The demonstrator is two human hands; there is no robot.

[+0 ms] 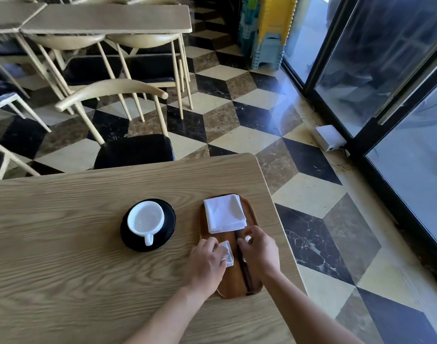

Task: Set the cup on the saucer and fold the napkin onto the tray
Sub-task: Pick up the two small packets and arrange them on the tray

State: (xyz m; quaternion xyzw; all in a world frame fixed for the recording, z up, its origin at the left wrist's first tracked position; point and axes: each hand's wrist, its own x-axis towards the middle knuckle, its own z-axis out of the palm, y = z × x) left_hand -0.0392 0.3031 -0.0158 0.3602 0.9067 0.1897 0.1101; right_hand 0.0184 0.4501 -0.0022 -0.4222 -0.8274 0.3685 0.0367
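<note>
Fingers (221, 247) of left hand (207, 263) curled round a small white folded piece (227, 254), pinched at the tray's near-left part. Can't tell if it's paper or a packet. Right hand (260, 252) just beside it, fingers bent, thumb and forefinger closed on a tiny white bit (248, 238); too small to identify. Both hands over the near half of the tray, forearms coming in from the bottom edge.

Tray (231, 284): oval, dark wood, lying on the counter (76, 244) near its right edge. A dark groove or slim dark item runs lengthwise down it, partly under the right hand; can't tell which.

Napkin (224, 213): white, folded to a rough square, several layers visible at the right edge. Sits on the far half of the tray, far-left corner slightly overhanging the rim. Not touched by either hand.

Cup (145, 219): white, looks empty, upright on the black saucer (169, 219), handle pointing toward the camera. Cup sits off-centre on the saucer, toward its left. Saucer is left of the tray, apart from it.

Counter is light wood grain with a rounded far-right corner. Beyond it: black-cushioned chair (134, 150) pushed in, more pale wood tables and chairs, cube-pattern floor (237, 108), glass doors (386, 70) at right, stacked plastic stools (269, 28) at the back.
</note>
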